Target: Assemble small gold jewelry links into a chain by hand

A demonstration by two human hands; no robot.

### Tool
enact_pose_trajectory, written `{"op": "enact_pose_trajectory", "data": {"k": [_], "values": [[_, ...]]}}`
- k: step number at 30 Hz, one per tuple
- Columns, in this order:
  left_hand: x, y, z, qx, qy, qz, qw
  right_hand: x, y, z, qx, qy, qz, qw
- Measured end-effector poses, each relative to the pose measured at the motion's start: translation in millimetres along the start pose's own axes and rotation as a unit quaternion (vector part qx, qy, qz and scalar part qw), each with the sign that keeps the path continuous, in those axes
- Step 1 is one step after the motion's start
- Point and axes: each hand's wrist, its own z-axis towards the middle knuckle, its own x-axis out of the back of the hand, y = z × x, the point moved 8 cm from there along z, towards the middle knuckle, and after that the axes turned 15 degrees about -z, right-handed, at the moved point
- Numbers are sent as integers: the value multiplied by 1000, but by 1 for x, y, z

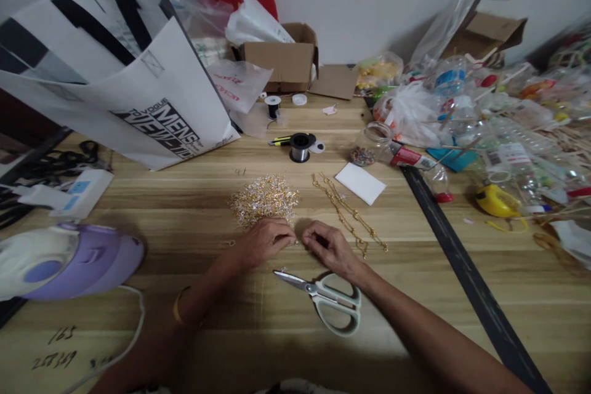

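Left hand point(272, 238) and right hand point(330, 247), fingers curled nearly closed, face each other across a narrow gap above the tabletop point(198, 197). A tiny shiny piece point(297, 243) shows at the left fingertips; from where I stand, I cannot tell whether either hand grips anything. Just beyond lies a pile of gold and silver trinkets point(265, 197): probably light, stiff, slippery and easily tangled, each best pinched by its edge.

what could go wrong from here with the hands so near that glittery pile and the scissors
The left hand is right by the glittery pile, so a nudge might scatter small pieces. The scissors lie close to the right hand; a shifting wrist could knock them.
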Motion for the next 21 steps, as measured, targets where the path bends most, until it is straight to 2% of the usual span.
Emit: {"op": "enact_pose_trajectory", "data": {"k": [3, 9, 13, 21], "values": [[1, -3, 0, 22, 9, -7, 1000, 1, -1, 0, 0, 2, 1, 1000], [4, -11, -1, 50, 66, -24, 996, 2, -3, 1, 2, 7, 9, 1000], [-1, -10, 0, 25, 46, -7, 999, 2, -3, 1, 5, 4, 1, 1000], [-2, -10, 1, 19, 53, -6, 998, 1, -2, 1, 11, 5, -2, 1000]]}}
